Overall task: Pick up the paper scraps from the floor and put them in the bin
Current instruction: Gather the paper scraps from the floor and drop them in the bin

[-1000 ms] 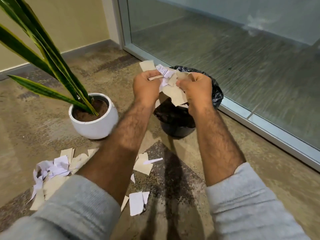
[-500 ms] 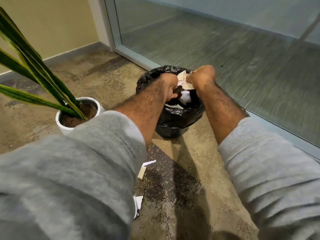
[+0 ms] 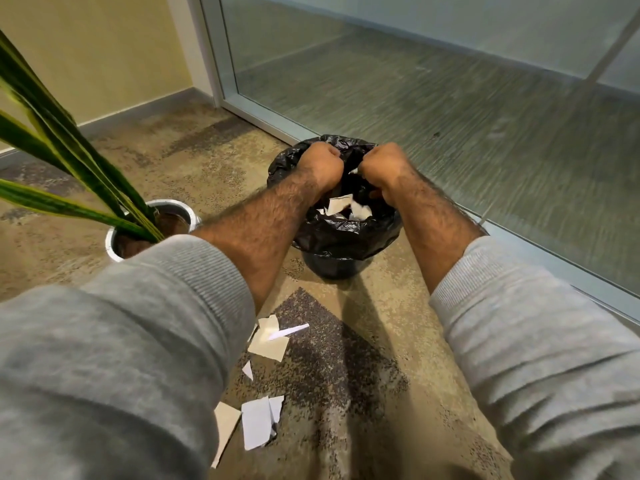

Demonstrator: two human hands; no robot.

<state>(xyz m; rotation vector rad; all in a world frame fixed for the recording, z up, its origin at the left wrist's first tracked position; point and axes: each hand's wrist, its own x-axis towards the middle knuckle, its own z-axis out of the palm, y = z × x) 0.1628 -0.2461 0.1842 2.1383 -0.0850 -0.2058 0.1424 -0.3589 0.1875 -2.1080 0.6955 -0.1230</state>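
Observation:
The black-lined bin [image 3: 346,233] stands on the floor by the glass wall. Both my hands hang over its mouth with fingers curled downward. My left hand [image 3: 320,166] is a closed fist with no paper showing in it. My right hand [image 3: 384,166] is also curled, with a small white paper sliver [image 3: 353,171] at its fingertips. Beige and white paper scraps [image 3: 339,204] lie or fall inside the bin just under my hands. More scraps lie on the floor nearer me: a beige piece [image 3: 268,344] and a white piece [image 3: 258,422].
A white pot [image 3: 180,207] with a tall green plant [image 3: 69,147] stands left of the bin. The glass wall's metal frame [image 3: 540,258] runs along the right, close behind the bin. My grey sleeves hide the floor at lower left and lower right.
My hands carried the bundle of scraps from above the bin down into its mouth. The scraps that stuck out of my hands now sit inside the bin. The view shifted, so floor scraps show again.

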